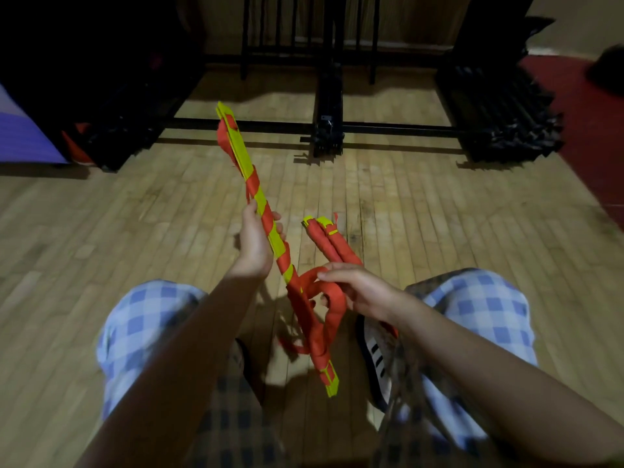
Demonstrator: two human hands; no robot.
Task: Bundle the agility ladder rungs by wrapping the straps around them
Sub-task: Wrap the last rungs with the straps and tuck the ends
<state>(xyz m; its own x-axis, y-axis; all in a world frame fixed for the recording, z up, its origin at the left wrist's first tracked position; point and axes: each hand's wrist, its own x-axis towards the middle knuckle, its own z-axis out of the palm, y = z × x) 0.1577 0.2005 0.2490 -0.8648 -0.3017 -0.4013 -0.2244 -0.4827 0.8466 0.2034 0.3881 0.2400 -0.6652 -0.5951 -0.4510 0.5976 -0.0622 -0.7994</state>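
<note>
A seated person in blue checked trousers holds a stack of yellow ladder rungs (263, 211) slanted above the wooden floor (135, 224), its far end tipped up and away to the left, its near end low between the knees. The left hand (255, 241) has its grip closed around the middle of the stack, thumb on the near side and fingertips showing past the far edge. An orange strap (312, 319) spirals around the rungs from above that hand down to the lower end, where the turns lie close together. The right hand (354, 288) pinches a loose loop of that strap just beside the stack. A second, fully wrapped bundle (329, 241) lies behind the right hand. Black metal racks (329, 96) stand on the floor beyond.
</note>
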